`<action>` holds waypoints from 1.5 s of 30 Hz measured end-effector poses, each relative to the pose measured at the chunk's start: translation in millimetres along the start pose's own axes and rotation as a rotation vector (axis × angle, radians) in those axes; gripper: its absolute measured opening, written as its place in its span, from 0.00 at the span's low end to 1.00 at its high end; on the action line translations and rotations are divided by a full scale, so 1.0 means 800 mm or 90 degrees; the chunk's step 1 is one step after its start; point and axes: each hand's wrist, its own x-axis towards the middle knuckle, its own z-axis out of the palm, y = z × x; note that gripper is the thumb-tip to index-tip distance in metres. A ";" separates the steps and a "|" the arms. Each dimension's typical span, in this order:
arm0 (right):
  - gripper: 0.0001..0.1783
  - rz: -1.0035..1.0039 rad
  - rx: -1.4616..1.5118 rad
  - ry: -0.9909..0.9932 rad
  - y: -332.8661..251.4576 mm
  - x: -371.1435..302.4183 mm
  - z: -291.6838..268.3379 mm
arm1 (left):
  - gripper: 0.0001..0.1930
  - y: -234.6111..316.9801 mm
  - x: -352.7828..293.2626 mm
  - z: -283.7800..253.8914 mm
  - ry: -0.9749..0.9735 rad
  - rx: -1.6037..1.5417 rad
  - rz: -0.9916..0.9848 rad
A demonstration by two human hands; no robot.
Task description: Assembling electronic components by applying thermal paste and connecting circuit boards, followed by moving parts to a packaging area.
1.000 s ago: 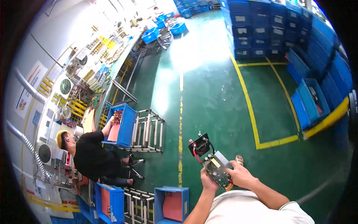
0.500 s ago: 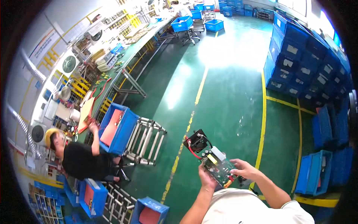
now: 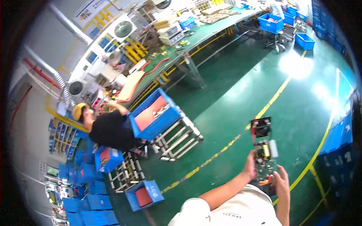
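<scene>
Low in the right of the view, above the green floor (image 3: 233, 94), a green circuit board (image 3: 265, 160) with a small black fan housing (image 3: 261, 127) at its far end is held out in front of the person. Both hands are clamped on it: the left hand (image 3: 250, 165) grips its left edge, and the right hand (image 3: 281, 180) holds its near right corner. Yellow lines (image 3: 226, 145) cross the floor beneath it. Well apart to the left, a blue bin (image 3: 154, 115) rests tilted on a metal roller rack (image 3: 177, 137), with a seated person in a black shirt (image 3: 109, 130) just beside it. Beyond them runs a long counter (image 3: 196, 35) crowded with equipment.
</scene>
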 end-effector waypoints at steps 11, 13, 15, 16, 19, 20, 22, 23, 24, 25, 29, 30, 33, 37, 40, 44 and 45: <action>0.25 0.092 -0.082 -0.233 -0.270 0.413 -0.032 | 0.23 0.162 0.334 0.212 0.053 -0.069 0.198; 0.23 0.104 -0.052 -0.207 -0.300 0.487 -0.039 | 0.24 0.190 0.412 0.233 0.041 -0.078 0.188; 0.22 0.089 -0.048 -0.182 -0.326 0.573 -0.049 | 0.23 0.226 0.494 0.260 0.067 -0.063 0.177; 0.24 0.075 -0.059 -0.155 -0.339 0.612 -0.053 | 0.23 0.246 0.533 0.280 0.116 -0.019 0.156; 0.27 0.049 -0.022 -0.115 -0.402 0.708 -0.062 | 0.24 0.292 0.641 0.336 0.071 -0.021 0.114; 0.27 0.058 0.005 -0.109 -0.420 0.739 -0.062 | 0.24 0.306 0.678 0.351 0.070 -0.008 0.100; 0.26 0.085 0.067 -0.125 -0.462 0.806 -0.063 | 0.24 0.339 0.753 0.381 0.124 0.015 0.094; 0.26 0.065 0.080 -0.113 -0.481 0.834 -0.070 | 0.24 0.351 0.785 0.405 0.111 0.035 0.081; 0.24 0.049 0.063 -0.103 -0.496 0.864 -0.077 | 0.24 0.363 0.815 0.431 0.106 0.037 0.070; 0.23 0.041 0.044 -0.099 -0.508 0.900 -0.084 | 0.25 0.377 0.848 0.450 0.107 0.035 0.065; 0.29 0.033 -0.061 -0.091 -0.564 1.052 -0.091 | 0.22 0.446 1.002 0.465 0.103 0.161 0.213; 0.30 0.023 -0.003 -0.138 -0.565 1.101 -0.100 | 0.20 0.457 1.036 0.491 0.121 0.091 0.191; 0.30 0.083 -0.001 -0.224 -0.644 1.199 -0.099 | 0.21 0.503 1.113 0.511 0.039 0.020 0.154; 0.26 0.110 -0.094 -0.288 -0.745 1.328 -0.085 | 0.22 0.562 1.205 0.586 0.049 -0.006 0.215; 0.28 0.096 -0.088 -0.344 -0.780 1.439 -0.087 | 0.23 0.615 1.294 0.623 -0.007 -0.001 0.227; 0.31 0.001 -0.028 -0.326 -0.821 1.568 -0.086 | 0.22 0.686 1.432 0.650 0.000 -0.006 0.204; 0.31 -0.005 -0.024 -0.330 -0.859 1.598 -0.074 | 0.22 0.707 1.464 0.663 0.015 -0.022 0.200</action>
